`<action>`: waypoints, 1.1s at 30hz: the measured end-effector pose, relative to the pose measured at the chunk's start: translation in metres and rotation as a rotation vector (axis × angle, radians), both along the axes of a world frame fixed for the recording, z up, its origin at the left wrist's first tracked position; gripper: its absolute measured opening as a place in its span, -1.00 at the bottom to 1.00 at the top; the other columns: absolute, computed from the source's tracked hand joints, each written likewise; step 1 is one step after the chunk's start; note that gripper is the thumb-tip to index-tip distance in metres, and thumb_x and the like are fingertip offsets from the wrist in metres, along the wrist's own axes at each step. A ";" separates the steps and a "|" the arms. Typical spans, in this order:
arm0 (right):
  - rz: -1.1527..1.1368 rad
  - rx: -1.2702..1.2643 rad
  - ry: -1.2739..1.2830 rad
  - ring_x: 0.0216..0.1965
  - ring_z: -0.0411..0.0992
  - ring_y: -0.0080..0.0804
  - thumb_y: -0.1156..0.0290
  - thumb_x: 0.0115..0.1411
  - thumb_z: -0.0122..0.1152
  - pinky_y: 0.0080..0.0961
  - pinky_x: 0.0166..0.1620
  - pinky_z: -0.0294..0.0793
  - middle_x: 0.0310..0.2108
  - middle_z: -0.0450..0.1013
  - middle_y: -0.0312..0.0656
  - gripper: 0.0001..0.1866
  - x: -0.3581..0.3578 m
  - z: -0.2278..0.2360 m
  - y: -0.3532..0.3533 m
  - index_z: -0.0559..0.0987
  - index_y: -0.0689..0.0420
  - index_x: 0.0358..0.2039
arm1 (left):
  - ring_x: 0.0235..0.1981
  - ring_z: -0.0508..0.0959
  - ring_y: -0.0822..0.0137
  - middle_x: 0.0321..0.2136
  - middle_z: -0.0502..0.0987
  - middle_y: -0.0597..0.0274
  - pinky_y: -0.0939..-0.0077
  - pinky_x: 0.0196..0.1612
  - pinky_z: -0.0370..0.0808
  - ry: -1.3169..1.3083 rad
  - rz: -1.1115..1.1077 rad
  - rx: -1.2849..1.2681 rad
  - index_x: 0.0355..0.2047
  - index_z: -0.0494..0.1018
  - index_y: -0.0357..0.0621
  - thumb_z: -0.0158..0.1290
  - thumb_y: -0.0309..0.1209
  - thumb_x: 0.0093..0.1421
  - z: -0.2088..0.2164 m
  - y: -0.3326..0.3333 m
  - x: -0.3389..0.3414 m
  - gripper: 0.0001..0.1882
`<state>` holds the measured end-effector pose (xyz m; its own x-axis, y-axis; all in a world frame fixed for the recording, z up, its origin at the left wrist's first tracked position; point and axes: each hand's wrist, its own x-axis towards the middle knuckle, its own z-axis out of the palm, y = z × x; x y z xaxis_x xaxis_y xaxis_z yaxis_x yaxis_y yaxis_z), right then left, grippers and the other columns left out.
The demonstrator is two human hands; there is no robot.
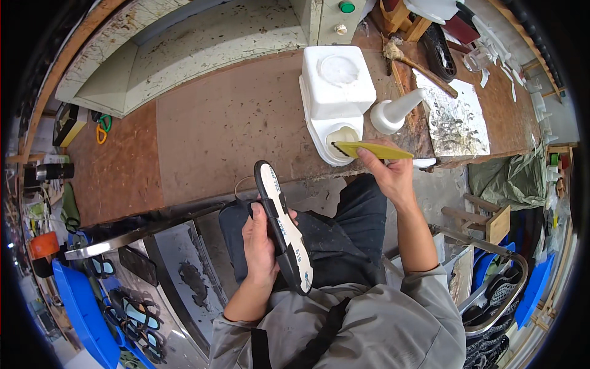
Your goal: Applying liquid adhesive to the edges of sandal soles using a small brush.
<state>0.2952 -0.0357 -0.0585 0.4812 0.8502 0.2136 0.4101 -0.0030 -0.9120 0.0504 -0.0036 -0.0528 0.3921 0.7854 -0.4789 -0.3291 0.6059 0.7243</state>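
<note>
The left hand (261, 243) has its fingers wrapped around a black-and-white shoe sole (284, 226), held over the lap, sole face up. The right hand (386, 169) pinches a yellow brush (369, 149), whose dark tip reaches past the fingers into the white glue pot (335, 98) on the counter (227, 123).

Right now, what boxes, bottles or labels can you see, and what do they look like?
White jug: squarish plastic, on the bench ahead.
White bottle: lying right of the jug, cone-shaped nozzle.
Printed sole: long, white and black, in the left hand.
Dark box: small, yellow-edged, far left.
Panel: top, with a green button.
</note>
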 end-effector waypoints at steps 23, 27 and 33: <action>0.260 0.372 0.390 -0.56 0.38 -0.44 0.56 0.00 0.21 -0.53 -0.49 0.35 -0.58 0.46 -0.14 -0.87 -0.061 0.041 -0.026 0.51 0.32 -0.41 | -0.46 0.51 0.40 -0.41 0.50 0.08 0.54 -0.46 0.49 -0.178 -0.122 -0.053 -0.16 0.34 -0.20 -0.34 0.01 0.28 0.048 -0.003 0.015 -0.49; 0.259 0.430 0.365 -0.55 0.41 -0.42 0.56 0.00 0.22 -0.53 -0.46 0.38 -0.54 0.47 -0.09 -0.85 -0.080 0.053 -0.028 0.50 0.32 -0.39 | -0.46 0.51 0.43 -0.39 0.49 0.10 0.58 -0.42 0.48 -0.260 -0.184 0.031 -0.11 0.31 -0.20 -0.37 -0.02 0.29 0.062 -0.016 0.006 -0.49; 0.327 0.594 0.223 -0.55 0.46 -0.37 0.55 -0.01 0.23 -0.53 -0.50 0.37 -0.51 0.49 -0.05 -0.84 -0.088 0.070 -0.031 0.50 0.33 -0.40 | -0.34 0.48 0.44 -0.30 0.47 0.11 0.57 -0.32 0.47 -0.289 -0.187 0.140 0.05 0.20 -0.23 -0.34 -0.07 0.30 0.075 -0.032 -0.010 -0.49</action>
